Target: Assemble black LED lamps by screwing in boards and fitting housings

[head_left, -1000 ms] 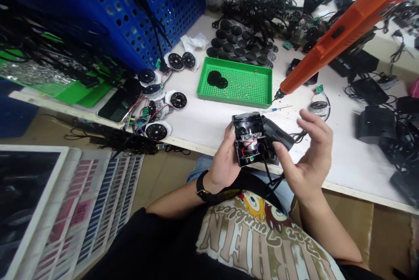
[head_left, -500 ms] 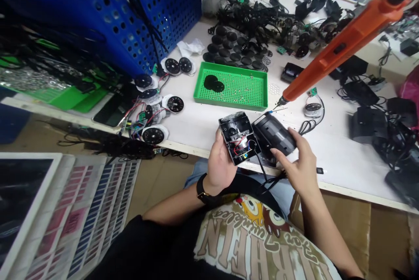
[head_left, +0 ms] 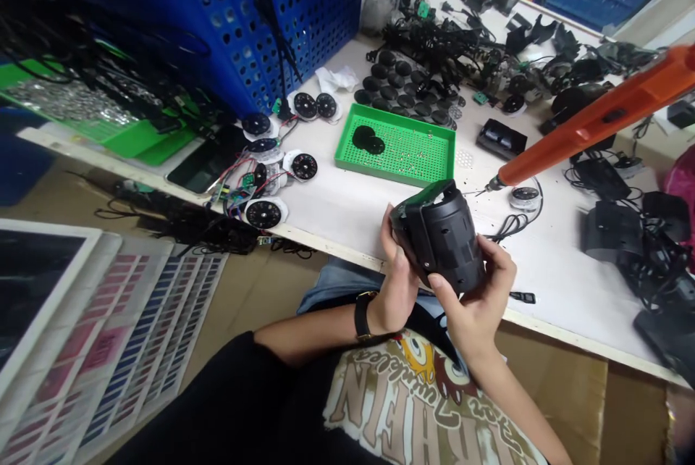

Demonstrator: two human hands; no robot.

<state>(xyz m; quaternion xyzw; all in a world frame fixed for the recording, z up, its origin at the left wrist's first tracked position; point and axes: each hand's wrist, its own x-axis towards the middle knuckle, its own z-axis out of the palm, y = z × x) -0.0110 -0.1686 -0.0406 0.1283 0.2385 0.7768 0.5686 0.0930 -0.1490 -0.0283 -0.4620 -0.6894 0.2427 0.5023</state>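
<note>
Both hands hold a black plastic housing [head_left: 442, 237] over the table's front edge. My left hand [head_left: 395, 291], with a watch on the wrist, grips its left side, fingers curled round the edge. My right hand [head_left: 473, 298] grips it from below and from the right, thumb on the ribbed cover. The cover faces up and the inside is hidden. A black cable hangs from it toward my lap.
An orange electric screwdriver [head_left: 597, 121] hangs over the white table [head_left: 347, 204], tip down. A green tray [head_left: 402, 146] with small screws lies behind the housing. Round speaker parts [head_left: 304, 164] lie left, black cables and housings [head_left: 619, 226] right, a blue basket [head_left: 260, 16] back left.
The open housing with wires showing has been closed by the black cover. My right hand moved from beside it to gripping it. The view shifted slightly.
</note>
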